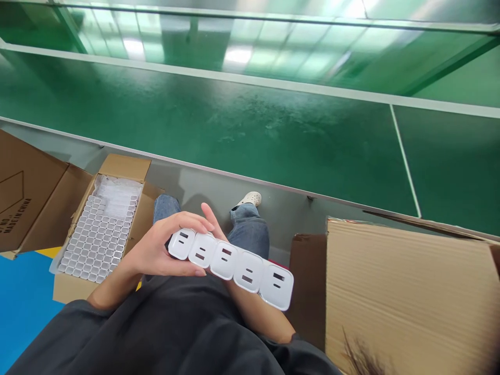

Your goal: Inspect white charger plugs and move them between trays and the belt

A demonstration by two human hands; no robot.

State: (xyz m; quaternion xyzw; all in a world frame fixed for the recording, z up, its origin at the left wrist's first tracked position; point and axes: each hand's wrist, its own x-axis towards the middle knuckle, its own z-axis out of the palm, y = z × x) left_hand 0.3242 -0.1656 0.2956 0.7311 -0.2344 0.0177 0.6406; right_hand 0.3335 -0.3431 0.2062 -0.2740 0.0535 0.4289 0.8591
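While the left hand (160, 250) grips one end, a straight row of five white, rounded-square plastic pieces with dark slots (222, 260) spans the right hand (214, 221) behind it.
The row slants above dark clothing (183, 323), left fingers closed around its left end; the right fingers are mostly hidden, so their grip cannot be told. To the left, an open brown cardboard carton (70, 289) holds packed white-rimmed rounded pieces (96, 237).

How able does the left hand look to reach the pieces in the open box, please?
Probably yes: the box is open with its pieces exposed nearby, but the left hand holds slotted parts it may need to release.
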